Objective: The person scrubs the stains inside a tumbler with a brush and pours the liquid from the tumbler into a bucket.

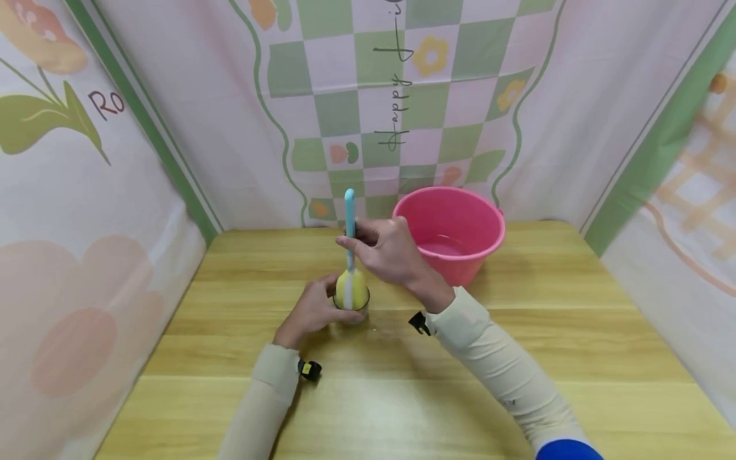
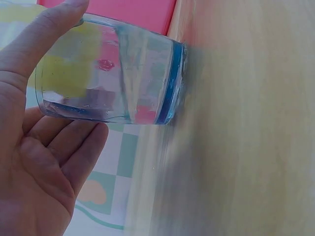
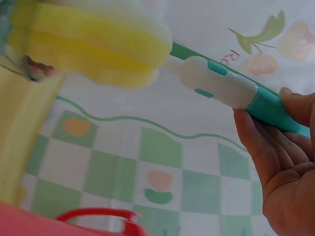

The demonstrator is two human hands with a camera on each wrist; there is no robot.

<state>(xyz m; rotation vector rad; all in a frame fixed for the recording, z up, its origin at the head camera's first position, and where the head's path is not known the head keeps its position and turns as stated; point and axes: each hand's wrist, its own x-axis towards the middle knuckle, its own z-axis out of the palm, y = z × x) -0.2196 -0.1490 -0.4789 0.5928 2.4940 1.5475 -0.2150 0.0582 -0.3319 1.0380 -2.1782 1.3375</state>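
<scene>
A clear drinking glass [image 2: 142,73] stands on the wooden table, and my left hand [image 1: 315,308] grips it round the sides near the rim. Water lies in its lower part in the left wrist view. My right hand [image 1: 388,249] pinches the teal and white handle [image 1: 349,214] of a sponge bottle brush between thumb and fingers. The brush is upright in the head view. Its yellow and white sponge head [image 3: 93,42] is partly inside the mouth of the glass, with the upper part above the rim.
Just behind my right hand stands a pink bucket [image 1: 454,255] with a little water in its bottom. A patterned cloth [image 1: 391,115] hangs along the table's back edge. More cloth walls flank the wooden table [image 1: 230,332] on both sides.
</scene>
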